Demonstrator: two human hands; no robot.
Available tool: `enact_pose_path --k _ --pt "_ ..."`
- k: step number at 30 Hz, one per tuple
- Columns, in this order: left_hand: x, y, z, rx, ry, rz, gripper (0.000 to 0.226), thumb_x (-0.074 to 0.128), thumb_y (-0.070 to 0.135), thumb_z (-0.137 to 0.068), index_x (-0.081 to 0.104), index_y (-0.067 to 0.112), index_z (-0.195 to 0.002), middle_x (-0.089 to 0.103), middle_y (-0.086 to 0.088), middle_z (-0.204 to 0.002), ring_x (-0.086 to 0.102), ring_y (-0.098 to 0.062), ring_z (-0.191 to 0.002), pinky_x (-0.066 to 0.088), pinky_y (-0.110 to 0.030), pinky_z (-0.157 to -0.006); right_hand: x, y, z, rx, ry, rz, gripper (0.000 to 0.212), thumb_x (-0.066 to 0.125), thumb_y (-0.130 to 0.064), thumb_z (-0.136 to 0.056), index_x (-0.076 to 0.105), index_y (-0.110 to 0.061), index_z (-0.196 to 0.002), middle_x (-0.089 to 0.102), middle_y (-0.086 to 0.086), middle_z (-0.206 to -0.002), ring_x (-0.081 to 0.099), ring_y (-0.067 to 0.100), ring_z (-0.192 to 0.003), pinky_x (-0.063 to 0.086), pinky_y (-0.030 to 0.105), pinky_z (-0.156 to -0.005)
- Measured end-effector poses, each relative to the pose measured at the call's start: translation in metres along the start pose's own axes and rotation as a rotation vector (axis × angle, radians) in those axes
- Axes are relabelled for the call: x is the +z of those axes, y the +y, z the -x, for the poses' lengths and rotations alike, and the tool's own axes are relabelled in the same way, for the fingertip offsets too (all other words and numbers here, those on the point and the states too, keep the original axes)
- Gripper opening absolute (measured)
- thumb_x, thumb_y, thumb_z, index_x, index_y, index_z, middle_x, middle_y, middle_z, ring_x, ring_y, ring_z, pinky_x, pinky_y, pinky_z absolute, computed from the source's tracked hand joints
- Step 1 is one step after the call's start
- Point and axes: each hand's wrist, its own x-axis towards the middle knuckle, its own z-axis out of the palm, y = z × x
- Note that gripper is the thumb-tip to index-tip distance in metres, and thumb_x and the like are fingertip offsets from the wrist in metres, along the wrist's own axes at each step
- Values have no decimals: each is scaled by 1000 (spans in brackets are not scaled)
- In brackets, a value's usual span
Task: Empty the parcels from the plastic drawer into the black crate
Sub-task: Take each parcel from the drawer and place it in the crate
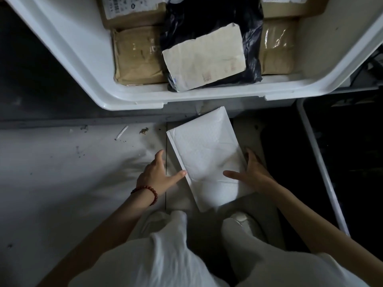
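Envelope (207,154) out of drawer (186,96); right hand (253,172) grip clamped on it, left hand (156,176) apart, touching; parcels (136,54) remain at twelve o'clock.

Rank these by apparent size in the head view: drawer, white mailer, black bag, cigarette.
1. Drawer, largest.
2. Mailer and black bag: alike; the mailer is nearer and the bag is cut off by the frame, so no ranking.
3. Cigarette, smallest.
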Motion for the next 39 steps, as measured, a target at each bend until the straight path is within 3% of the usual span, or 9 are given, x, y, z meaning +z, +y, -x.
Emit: enact_pose_path --k 5,8,10,14,18,25,29,32,39 --pt "15 7 -9 -110 -120 254 107 70 58 -75 5 22 -152 48 1 -138 47 -21 -127 39 -31 -95 3 1 -3 -6 -20 -54 111 82 -45 -69 13 -21 -152 33 3 -152 36 25 -137 33 32 -106" --pt "28 18 -5 -159 -193 462 99 74 47 -76 16 17 -150 51 -1 -132 51 -18 -120 39 -27 -94 6 2 1 -26 1 -116 90 82 -35 -73 27 -20 -143 49 2 -132 50 18 -112 38 27 -89" --pt "32 23 0 -164 -173 540 86 77 40 -76 29 17 -143 55 -3 -128 55 -18 -114 46 -35 -98 8 3 6 -35 5 -142 80 81 -28 -75 30 -19 -136 52 -2 -116 50 16 -98 39 28 -82" --pt "19 20 11 -176 -120 556 61 77 30 -78 42 13 -124 57 -9 -119 59 -26 -108 53 -47 -89 8 4 24 -49 -27 -196 71 83 -24 -73 30 -24 -119 51 -4 -105 53 18 -95 43 32 -80" --pt "1 17 28 -131 -132 606 33 76 17 -79 47 23 -94 63 -8 -112 63 -23 -100 57 -44 -82 4 -4 45 -131 8 -148 70 85 -23 -71 28 -27 -111 50 1 -106 52 23 -99 41 34 -81" --pt "-20 27 73 -48 -32 674 30 74 15 -82 49 13 -99 67 -8 -105 64 -22 -97 55 -37 -76 -15 -22 98 -251 69 -157 61 83 -20 -74 33 -25 -110 52 -7 -86 53 10 -75 40 22 -60" --pt "-44 40 103 30 14 709 33 74 16 -82 50 12 -105 68 -4 -99 65 -22 -95 55 -45 -84 -36 -39 138 -303 83 -244 58 82 -15 -74 38 -21 -111 54 -5 -91 54 13 -79 43 21 -60" --pt "-77 53 123 130 24 697 33 74 16 -81 52 15 -105 68 -2 -100 66 -20 -93 57 -43 -81 -57 -59 165 -379 120 -293 57 82 -12 -74 40 -21 -111 56 -3 -93 54 10 -78 44 14 -59" --pt "-168 87 167 322 82 652 46 76 16 -80 49 18 -117 61 -5 -113 62 -21 -104 56 -32 -73 -108 -118 206 -556 143 -271 60 83 -17 -72 36 -23 -109 58 3 -112 58 24 -103 53 41 -87"
